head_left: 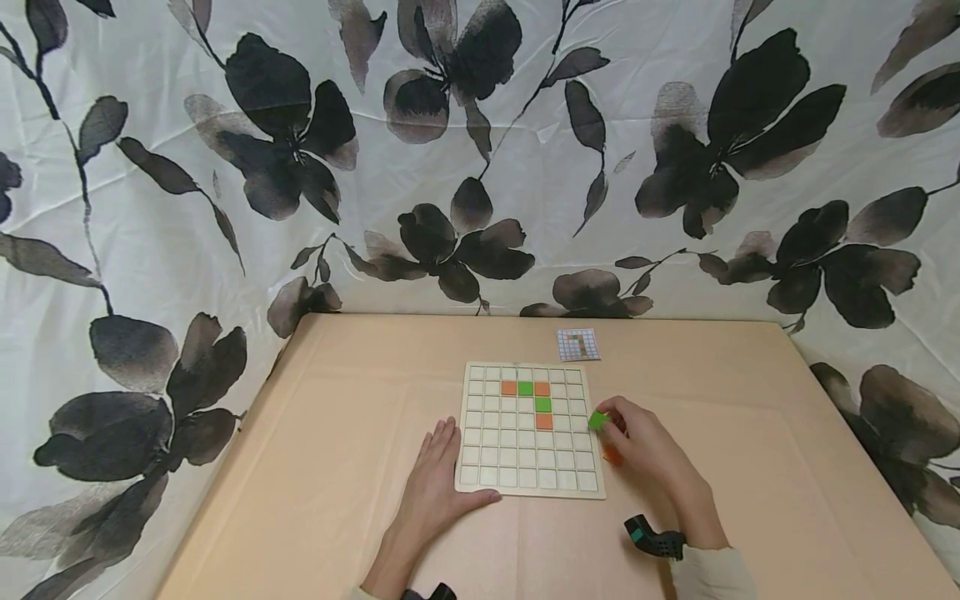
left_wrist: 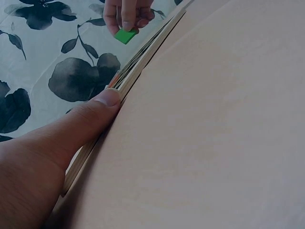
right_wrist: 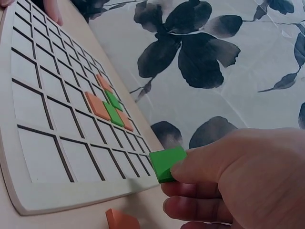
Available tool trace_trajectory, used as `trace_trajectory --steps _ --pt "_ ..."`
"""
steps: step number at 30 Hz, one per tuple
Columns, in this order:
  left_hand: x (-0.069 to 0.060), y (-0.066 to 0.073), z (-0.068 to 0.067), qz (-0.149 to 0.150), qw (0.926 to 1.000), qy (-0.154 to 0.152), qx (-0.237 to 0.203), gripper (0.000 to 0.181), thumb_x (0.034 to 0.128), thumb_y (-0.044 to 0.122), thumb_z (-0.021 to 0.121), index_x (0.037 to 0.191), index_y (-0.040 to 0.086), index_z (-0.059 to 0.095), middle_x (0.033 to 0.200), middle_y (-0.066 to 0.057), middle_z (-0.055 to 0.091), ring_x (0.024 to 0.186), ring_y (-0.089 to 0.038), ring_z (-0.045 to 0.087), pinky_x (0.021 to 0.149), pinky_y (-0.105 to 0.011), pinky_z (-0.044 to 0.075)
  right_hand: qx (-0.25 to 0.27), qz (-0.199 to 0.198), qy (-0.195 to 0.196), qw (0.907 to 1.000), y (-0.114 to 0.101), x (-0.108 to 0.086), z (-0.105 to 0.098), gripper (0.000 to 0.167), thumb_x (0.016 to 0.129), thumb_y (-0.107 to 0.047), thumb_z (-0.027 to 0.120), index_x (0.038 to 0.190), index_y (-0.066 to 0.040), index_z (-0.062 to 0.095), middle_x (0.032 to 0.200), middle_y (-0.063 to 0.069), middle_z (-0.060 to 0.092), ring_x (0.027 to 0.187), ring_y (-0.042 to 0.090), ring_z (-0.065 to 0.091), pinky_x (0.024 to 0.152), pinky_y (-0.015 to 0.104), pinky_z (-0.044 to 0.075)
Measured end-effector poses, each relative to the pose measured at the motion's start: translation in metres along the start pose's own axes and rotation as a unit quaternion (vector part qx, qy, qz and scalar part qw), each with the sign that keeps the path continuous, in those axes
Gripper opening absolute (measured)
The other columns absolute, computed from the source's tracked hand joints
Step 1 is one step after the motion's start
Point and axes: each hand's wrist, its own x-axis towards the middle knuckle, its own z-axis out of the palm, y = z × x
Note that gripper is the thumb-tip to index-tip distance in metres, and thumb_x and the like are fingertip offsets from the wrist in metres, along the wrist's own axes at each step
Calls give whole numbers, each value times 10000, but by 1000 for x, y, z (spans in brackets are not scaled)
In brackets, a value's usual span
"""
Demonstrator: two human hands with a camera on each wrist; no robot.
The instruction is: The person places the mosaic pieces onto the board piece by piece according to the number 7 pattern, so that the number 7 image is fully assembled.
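A white grid board [head_left: 487, 477] lies on the table, with several orange and green square tiles set in its upper cells, such as a green tile [head_left: 543, 404] and an orange tile [right_wrist: 97, 106]. My left hand [head_left: 431, 479] rests along the board's left side, fingers straight, its thumb [left_wrist: 107, 97] on the near edge. At the right side of the board, my right hand [head_left: 643, 437] pinches a loose green tile [right_wrist: 167, 163] between thumb and fingers, held above the table. Below that hand lies a loose orange tile [right_wrist: 122, 220], partly hidden in the head view.
A small printed card [head_left: 577, 344] with a coloured grid pattern lies beyond the board's far right corner. The tan tabletop [head_left: 345, 400] reaches back to a floral cloth [head_left: 450, 183]. A black wrist strap [head_left: 654, 537] is on the right wrist.
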Motion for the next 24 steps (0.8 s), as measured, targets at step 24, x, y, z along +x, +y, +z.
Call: trace_trajectory --steps 24 --pt "-3 -3 -1 36 10000 -53 35 1239 643 767 757 1497 -57 398 1616 -190 338 1533 -331 271 1291 -455 230 82 -97 -3 9999 -21 0 25 204 973 -135 625 1171 -85 630 927 16 619 846 163 542 655 189 502"
